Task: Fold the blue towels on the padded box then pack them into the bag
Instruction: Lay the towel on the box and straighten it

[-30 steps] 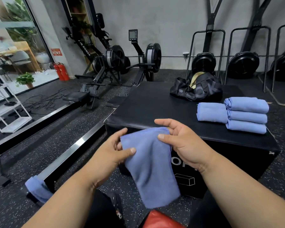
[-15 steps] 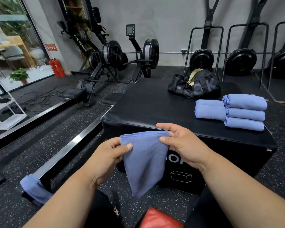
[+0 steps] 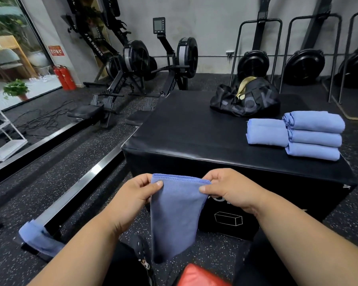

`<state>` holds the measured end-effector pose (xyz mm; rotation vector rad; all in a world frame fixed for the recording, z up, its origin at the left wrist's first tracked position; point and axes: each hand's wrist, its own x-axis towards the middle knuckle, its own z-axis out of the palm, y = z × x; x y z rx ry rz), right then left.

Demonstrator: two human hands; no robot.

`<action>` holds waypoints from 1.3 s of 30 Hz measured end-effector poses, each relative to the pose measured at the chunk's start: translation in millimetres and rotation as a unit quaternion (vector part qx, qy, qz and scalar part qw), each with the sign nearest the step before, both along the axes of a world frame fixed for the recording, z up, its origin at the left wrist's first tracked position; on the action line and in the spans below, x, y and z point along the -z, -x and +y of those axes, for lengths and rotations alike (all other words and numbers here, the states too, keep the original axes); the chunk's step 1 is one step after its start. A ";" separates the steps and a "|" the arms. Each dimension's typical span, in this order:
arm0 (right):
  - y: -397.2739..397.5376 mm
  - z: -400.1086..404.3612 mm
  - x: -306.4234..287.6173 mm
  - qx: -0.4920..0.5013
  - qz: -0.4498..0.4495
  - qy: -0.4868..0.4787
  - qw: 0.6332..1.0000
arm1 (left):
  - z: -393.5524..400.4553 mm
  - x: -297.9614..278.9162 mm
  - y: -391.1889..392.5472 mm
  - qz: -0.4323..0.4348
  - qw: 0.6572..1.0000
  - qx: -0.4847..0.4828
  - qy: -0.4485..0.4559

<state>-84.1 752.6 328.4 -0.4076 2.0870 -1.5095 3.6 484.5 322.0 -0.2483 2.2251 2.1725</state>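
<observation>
Towel pinched at both top corners, hanging in front of the box.

Left hand [image 3: 132,196] and right hand [image 3: 229,190] each pinch the stitched top edge of the blue towel [image 3: 175,219] between thumb and curled fingers — cloth hangs doubled, narrowing toward its tail, near side of the padded box [image 3: 194,139]. Four folded towels [image 3: 293,133] sit far right on top; bag [image 3: 246,98] behind them, mouth open. Risk — layers slipping out of line if one pinch loosens, giving a crooked fold; the tail could also catch the box's near edge when laid down.
</observation>
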 end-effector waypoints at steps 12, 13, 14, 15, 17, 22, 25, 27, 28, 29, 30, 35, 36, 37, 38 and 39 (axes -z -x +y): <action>80.5 -9.1 -23.0 0.087 0.056 -0.024 0.994 | -17.5 -26.1 111.2 -0.006 0.987 -0.002 0.159; 95.8 -14.7 -36.4 0.099 0.069 -0.009 0.993 | -18.5 -39.2 131.2 0.006 0.987 -0.010 0.158; 113.6 -20.3 -51.0 0.115 0.084 0.006 0.990 | -19.3 -55.6 151.4 0.023 0.987 -0.017 0.160; 131.9 -25.7 -67.9 0.131 0.103 0.019 0.986 | -19.2 -72.8 170.9 0.040 0.986 -0.023 0.163; 167.1 -34.8 -106.6 0.154 0.144 0.043 0.977 | -16.9 -112.4 205.1 0.085 0.983 -0.044 0.156; 210.0 -41.8 -204.2 0.186 0.242 0.164 0.938 | -4.3 -213.9 248.9 0.229 0.963 -0.080 0.118; 215.6 -34.3 -215.1 0.184 0.270 0.203 0.923 | -6.6 -225.2 256.1 0.275 0.953 -0.065 0.106; 215.2 -29.5 -190.0 0.182 0.252 0.191 0.931 | -8.6 -197.9 258.0 0.272 0.951 -0.063 0.134; 214.3 -28.3 -168.4 0.184 0.236 0.174 0.938 | -9.5 -175.1 258.1 0.262 0.950 -0.062 0.159; 212.0 -27.2 -142.5 0.188 0.215 0.149 0.947 | -11.2 -146.6 257.2 0.241 0.951 -0.056 0.185; 208.4 -25.5 -115.0 0.191 0.190 0.121 0.955 | -12.8 -114.6 254.4 0.214 0.954 -0.045 0.205; 174.4 -10.6 -3.3 0.199 0.074 0.060 0.975 | 0.9 2.3 210.9 0.080 0.970 -0.015 0.230; 167.0 -6.6 6.4 0.206 0.059 0.068 0.975 | 6.2 9.3 200.1 0.074 0.969 -0.009 0.237; 159.8 -3.0 11.9 0.212 0.049 0.080 0.973 | 10.7 12.2 189.5 0.070 0.966 0.000 0.247; 153.9 1.1 14.1 0.217 0.047 0.091 0.971 | 13.6 12.1 180.6 0.068 0.965 0.006 0.253; 149.1 5.0 12.8 0.218 0.051 0.098 0.970 | 15.0 8.2 173.3 0.061 0.966 0.008 0.251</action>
